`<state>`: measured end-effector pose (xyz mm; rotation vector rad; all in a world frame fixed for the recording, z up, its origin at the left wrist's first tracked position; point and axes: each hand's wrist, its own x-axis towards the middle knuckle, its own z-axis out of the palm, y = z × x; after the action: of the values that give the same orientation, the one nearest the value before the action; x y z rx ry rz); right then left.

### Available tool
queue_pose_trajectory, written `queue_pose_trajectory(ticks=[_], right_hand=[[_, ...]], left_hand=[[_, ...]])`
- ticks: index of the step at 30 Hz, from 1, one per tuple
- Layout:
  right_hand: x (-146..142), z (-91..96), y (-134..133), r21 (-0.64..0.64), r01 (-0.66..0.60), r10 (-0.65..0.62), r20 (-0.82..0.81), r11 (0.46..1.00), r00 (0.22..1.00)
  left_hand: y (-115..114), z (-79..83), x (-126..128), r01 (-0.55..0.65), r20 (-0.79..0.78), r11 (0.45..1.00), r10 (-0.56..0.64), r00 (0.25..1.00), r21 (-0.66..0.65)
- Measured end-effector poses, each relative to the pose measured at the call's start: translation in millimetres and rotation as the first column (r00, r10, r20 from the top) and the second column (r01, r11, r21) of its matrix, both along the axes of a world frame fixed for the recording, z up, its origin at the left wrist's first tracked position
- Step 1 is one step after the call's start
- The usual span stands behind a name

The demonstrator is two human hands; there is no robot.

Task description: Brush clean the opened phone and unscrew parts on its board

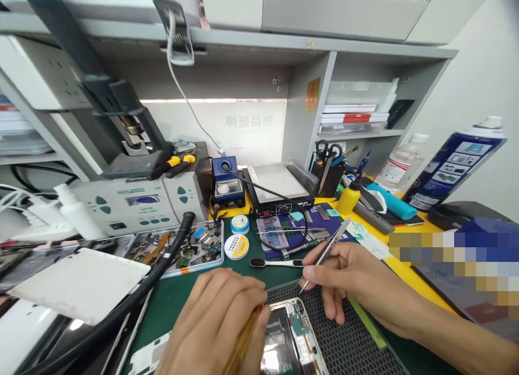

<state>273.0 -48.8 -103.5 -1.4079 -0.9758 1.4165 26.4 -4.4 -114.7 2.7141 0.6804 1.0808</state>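
Note:
Over the left side of an opened phone, my left hand is closed around a yellow-brown translucent item whose kind I cannot make out. The phone shows its dark battery and a green circuit board, and my fingers cover part of it. My right hand pinches a pair of metal tweezers, their tips pointing down just above the phone's upper right corner. Under the phone lies a black honeycomb-patterned mat. A white toothbrush with dark bristles lies just beyond, near my right fingers.
Behind are a blue soldering station, a heating plate and two small round tins. To the left, a black hose crosses a tray of parts. A yellow bottle and a spray can stand right.

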Motion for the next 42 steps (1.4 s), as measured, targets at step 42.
queue_pose_trajectory(ticks=[42], right_hand=[[19.9,4.5,1.4,0.247,-0.143,0.098,0.186,0.958,0.978]], left_hand=[[21.9,66.7,17.2,-0.224,-0.354,0.789,0.008,0.935,-0.573]])
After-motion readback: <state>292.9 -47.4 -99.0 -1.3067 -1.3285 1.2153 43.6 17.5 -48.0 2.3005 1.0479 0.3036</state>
